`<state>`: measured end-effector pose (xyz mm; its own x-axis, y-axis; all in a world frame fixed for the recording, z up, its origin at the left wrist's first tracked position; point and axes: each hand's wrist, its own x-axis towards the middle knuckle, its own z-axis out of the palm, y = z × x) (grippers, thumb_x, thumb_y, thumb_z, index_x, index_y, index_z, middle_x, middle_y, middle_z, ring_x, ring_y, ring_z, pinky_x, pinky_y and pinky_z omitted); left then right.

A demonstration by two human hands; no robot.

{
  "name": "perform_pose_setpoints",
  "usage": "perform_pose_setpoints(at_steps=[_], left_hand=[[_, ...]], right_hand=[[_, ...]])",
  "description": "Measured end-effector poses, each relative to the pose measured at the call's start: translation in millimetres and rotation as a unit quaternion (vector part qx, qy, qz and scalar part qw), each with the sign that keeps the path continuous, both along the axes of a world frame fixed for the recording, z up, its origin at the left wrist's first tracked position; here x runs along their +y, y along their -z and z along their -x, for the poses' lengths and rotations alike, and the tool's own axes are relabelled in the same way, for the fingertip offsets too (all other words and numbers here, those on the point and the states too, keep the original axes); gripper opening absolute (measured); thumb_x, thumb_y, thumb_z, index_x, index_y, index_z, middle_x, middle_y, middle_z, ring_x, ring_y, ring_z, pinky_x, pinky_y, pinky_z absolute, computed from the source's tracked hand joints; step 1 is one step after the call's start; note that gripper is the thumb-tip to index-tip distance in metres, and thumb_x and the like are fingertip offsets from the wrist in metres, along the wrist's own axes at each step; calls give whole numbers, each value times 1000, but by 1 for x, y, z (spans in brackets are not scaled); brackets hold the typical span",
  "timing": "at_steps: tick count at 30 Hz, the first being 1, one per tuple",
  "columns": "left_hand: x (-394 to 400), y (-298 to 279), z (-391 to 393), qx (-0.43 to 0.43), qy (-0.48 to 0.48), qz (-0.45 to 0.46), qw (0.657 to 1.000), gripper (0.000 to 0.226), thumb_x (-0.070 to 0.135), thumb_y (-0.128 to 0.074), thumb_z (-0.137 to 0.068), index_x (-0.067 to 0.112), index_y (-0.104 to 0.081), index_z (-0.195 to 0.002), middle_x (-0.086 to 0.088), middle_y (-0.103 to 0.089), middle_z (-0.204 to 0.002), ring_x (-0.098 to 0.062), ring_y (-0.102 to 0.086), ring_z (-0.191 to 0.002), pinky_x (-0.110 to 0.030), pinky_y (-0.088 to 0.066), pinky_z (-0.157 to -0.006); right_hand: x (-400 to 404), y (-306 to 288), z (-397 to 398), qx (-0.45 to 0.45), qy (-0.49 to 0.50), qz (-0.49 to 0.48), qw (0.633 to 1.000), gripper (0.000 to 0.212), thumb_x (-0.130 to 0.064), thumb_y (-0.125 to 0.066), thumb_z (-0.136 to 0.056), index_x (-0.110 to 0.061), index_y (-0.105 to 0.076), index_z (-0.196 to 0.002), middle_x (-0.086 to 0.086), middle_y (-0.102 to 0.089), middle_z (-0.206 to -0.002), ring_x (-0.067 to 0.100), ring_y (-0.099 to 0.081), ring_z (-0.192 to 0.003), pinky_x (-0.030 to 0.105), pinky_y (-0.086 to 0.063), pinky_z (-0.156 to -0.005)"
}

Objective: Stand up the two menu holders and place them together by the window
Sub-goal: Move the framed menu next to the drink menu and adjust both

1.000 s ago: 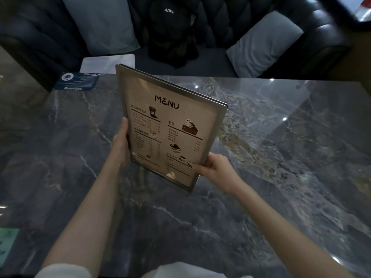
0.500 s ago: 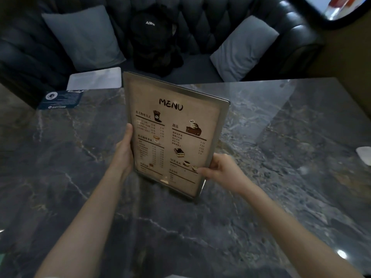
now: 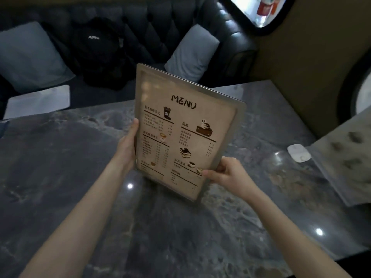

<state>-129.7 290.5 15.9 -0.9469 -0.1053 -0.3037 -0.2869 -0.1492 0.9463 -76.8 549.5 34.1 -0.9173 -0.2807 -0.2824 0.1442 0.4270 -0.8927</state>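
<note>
A menu holder (image 3: 186,125) with a beige "MENU" sheet is held upright above the dark marble table (image 3: 80,197), tilted slightly. My left hand (image 3: 128,145) grips its left edge and my right hand (image 3: 228,173) grips its lower right corner. A second menu holder (image 3: 345,157), greyish and blurred, leans at the table's right edge. The window (image 3: 259,9) shows as a bright pane at the top right.
A small white object (image 3: 298,153) lies on the table near the second holder. Behind the table is a black tufted sofa with a black backpack (image 3: 98,53), two grey cushions (image 3: 192,53) and a white sheet (image 3: 38,101). A tan wall (image 3: 311,67) stands at right.
The view has swung to the right and the held menu holder has moved right with it. The second holder and the white object have come into view at right.
</note>
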Motion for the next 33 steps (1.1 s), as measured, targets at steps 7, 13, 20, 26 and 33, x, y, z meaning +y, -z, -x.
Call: perform_pose_setpoints(at_steps=[7,13,20,26,33], left_hand=[[109,-10,59,18,69,12,997,60,67,-40,-76,25,-65,-109,-2,-71,-109,-17,-67,-101,-29,-58,-71],[192,-13,111,10,79,-7,997,76,70,-50,-67,14,-62,-117,-7,-69,-114,-15,-69,-98,-28,-57,-72],[276,-3,164,4,95,-23,995,79,72,-55,-61,15,-61,-116,-5,-67,-116,-14,-67,-100,-30,-52,-80],[332,7,212,13,133,-26,991,82,74,-57,-60,15,-61,-117,-7,-67,-118,-18,-66,-105,-37,-51,-88],[387,19,262,18,149,-2,989,56,68,-56,-68,20,-70,-93,-6,-71,-106,-20,-68,-98,-40,-53,-88]], right_hand=[[99,-16,32,-10,51,34,998,21,-9,-64,-82,-27,-60,-92,-1,-69,-100,14,-67,-94,37,-59,-78],[171,-20,58,0,117,18,993,20,-11,-66,-81,-25,-59,-93,4,-70,-104,16,-68,-92,38,-59,-78],[239,-17,90,17,173,15,985,23,-10,-65,-81,-30,-58,-90,8,-69,-110,19,-66,-97,43,-58,-81],[274,-9,115,9,237,4,971,25,-10,-62,-83,-11,-59,-108,8,-67,-116,19,-63,-106,38,-56,-87],[293,10,138,-12,341,57,938,29,-7,-60,-85,-8,-57,-113,9,-63,-121,17,-59,-110,26,-54,-84]])
